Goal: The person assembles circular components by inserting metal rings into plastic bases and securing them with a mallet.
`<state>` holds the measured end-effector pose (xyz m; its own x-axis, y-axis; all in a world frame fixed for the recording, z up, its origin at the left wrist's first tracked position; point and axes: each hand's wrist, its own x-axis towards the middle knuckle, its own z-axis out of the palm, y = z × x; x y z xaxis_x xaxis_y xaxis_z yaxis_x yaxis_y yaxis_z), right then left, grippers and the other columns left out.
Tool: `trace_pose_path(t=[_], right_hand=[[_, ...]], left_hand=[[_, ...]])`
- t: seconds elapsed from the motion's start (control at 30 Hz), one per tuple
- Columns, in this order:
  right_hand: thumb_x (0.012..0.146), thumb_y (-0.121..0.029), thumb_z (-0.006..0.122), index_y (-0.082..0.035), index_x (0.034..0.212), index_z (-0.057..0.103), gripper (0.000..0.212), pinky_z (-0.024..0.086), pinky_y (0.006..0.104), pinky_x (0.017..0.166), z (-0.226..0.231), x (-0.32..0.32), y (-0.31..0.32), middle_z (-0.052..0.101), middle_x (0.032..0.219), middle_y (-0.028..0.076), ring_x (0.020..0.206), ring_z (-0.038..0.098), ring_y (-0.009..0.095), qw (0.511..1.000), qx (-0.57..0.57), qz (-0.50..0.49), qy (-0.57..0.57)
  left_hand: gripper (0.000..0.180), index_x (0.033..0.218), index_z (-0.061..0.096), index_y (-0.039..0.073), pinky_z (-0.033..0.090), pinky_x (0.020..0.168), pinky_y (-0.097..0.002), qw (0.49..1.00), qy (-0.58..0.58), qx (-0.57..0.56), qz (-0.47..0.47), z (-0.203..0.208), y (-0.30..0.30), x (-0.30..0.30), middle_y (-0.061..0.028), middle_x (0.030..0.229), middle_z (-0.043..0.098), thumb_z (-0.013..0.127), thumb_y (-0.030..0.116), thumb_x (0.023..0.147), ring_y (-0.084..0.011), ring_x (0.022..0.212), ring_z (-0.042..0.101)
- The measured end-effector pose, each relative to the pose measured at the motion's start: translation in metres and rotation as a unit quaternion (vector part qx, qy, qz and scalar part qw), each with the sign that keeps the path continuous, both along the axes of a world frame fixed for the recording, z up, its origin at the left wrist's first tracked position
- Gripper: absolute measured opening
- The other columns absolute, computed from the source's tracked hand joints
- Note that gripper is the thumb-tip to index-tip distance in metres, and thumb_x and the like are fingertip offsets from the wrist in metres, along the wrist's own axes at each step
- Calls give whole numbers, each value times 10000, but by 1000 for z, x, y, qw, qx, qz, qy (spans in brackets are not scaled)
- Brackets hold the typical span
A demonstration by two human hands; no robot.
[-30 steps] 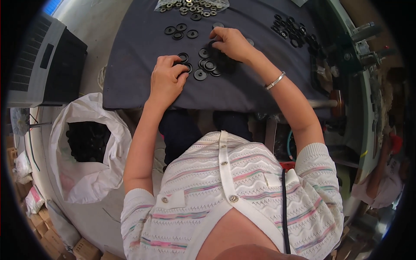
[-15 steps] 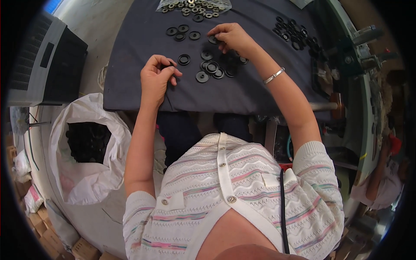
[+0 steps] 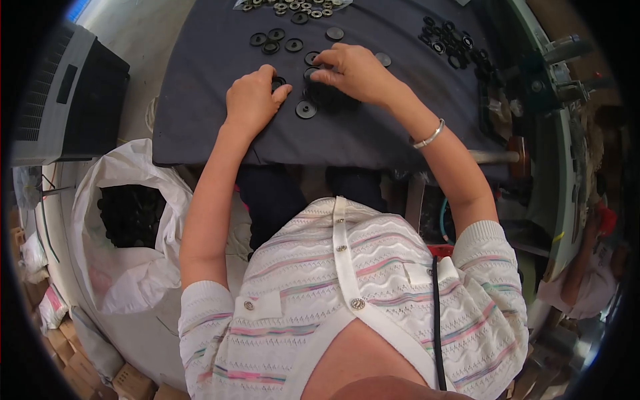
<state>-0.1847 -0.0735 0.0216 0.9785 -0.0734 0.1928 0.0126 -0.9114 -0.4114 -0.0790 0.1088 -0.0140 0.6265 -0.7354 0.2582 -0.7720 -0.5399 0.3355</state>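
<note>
Curving left fingers (image 3: 267, 71) around a black plastic ring (image 3: 278, 81), right fingers (image 3: 327, 56) over round black discs (image 3: 310, 74), whether pinching unclear; showing black pieces (image 3: 131, 217) inside a white sack (image 3: 143, 283) at nine o'clock.

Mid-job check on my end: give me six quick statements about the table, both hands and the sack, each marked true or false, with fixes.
1. A silver bracelet is on the right wrist. True.
2. The white sack is open, with black pieces inside. True.
3. The right hand is beside the white sack. False: it is over the table, at the black discs.
4. The tablecloth is white. False: it is dark grey.
5. The left hand has its thumb and fingers at a black ring. True.
6. The metal rings lie nearer the person than the black discs. False: they lie farther away.
</note>
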Motion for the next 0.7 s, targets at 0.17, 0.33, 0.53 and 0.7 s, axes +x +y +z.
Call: trace_pose_path(t=[0.17, 0.33, 0.53, 0.7], right_hand=[[768, -252, 676, -37, 1020, 628, 334, 478, 385, 704, 0, -23, 24, 583, 918, 125, 804, 592, 307, 992, -90, 35, 84], [737, -193, 671, -35, 986, 630, 297, 481, 377, 710, -3, -22, 12, 589, 893, 132, 816, 593, 303, 1000, 4, -6, -5], [740, -244, 648, -23, 973, 634, 321, 482, 396, 731, 0, 47, 26, 594, 894, 139, 850, 595, 307, 997, -55, 40, -46], [755, -265, 659, -24, 1002, 631, 346, 469, 406, 763, -10, 66, 35, 591, 925, 137, 886, 590, 314, 987, -107, 76, 95]], left_hand=[[248, 900, 591, 29, 411, 473, -244, 826, 481, -291, -42, -7, 20, 15, -89, 729, 598, 609, 268, 837, -169, 558, 552], [177, 960, 571, 31, 282, 359, -191, 581, 684, -435, -67, -5, 27, -8, -104, 729, 556, 556, 168, 849, -124, 470, 480], [163, 768, 611, 35, 431, 529, -306, 972, 154, -177, -32, 0, 10, -57, -101, 603, 571, 701, 159, 712, -194, 505, 524], [283, 752, 554, 55, 482, 575, -418, 997, 49, -54, 30, 5, 2, -70, -106, 744, 635, 717, 282, 708, -314, 677, 627]])
